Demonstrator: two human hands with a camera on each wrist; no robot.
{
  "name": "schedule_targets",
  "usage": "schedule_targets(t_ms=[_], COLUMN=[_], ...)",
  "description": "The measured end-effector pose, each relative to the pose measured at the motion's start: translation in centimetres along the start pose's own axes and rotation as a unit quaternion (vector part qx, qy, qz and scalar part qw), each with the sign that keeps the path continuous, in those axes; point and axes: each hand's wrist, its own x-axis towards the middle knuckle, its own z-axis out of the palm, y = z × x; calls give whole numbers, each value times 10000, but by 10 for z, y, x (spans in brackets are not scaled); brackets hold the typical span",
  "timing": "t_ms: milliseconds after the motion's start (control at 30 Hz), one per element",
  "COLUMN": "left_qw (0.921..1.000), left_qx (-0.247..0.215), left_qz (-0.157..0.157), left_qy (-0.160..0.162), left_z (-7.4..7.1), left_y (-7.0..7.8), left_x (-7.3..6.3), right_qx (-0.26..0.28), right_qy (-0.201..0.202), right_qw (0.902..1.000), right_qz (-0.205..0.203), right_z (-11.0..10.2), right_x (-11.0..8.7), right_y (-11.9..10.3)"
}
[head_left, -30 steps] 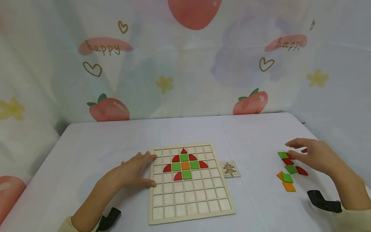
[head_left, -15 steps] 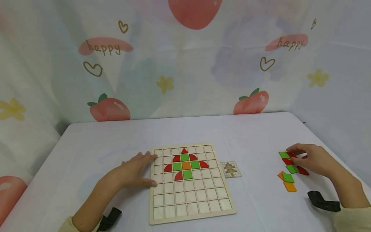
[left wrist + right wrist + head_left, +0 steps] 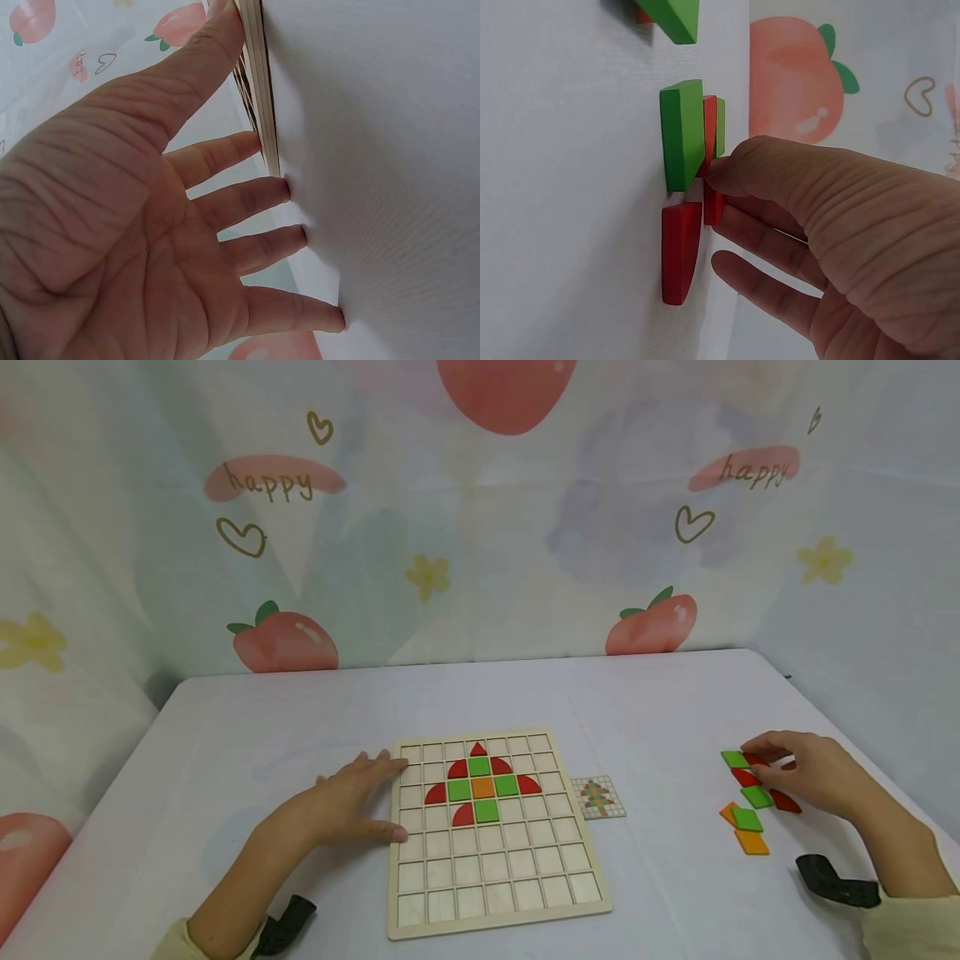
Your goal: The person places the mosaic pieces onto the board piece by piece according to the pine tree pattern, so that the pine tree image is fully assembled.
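On the table lies a wooden grid board (image 3: 495,867) with red, green and orange tiles set in a tree shape in its upper part. My left hand (image 3: 337,806) rests at the board's left edge, fingers spread and fairly straight, thumb on the rim (image 3: 259,82). At the right, my right hand (image 3: 817,772) pinches a red quarter-circle tile (image 3: 714,210) between thumb and fingers, low over the table. Beside it lie a green square tile (image 3: 735,760) and another red quarter-circle tile (image 3: 745,778). Nearer sit a green tile (image 3: 756,797) and a red one (image 3: 786,802).
A small pattern card (image 3: 597,797) showing a tree lies against the board's right side. Closer to the front, a green tile (image 3: 747,819) overlaps an orange one, with another orange tile (image 3: 752,843) below. A printed curtain (image 3: 480,527) hangs behind the table.
My right hand has come down slightly, and its thumb and fingers have closed in on the red tile. The left hand and the board keep their places.
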Motion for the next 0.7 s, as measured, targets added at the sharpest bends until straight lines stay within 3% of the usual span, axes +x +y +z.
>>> schedule_targets(t_ms=[367,700], left_qw=[10000,10000], left_qx=[-12,9], left_qz=[-21,-51], left_qy=[-15,3], left_z=[0,1], left_y=[0,-2], left_x=[-1,1], right_qx=[19,-41], right_qy=[30,315], right_qw=[10000,9987], right_qz=[35,-397], right_z=[0,-3], right_x=[1,4], right_y=[-5,-21])
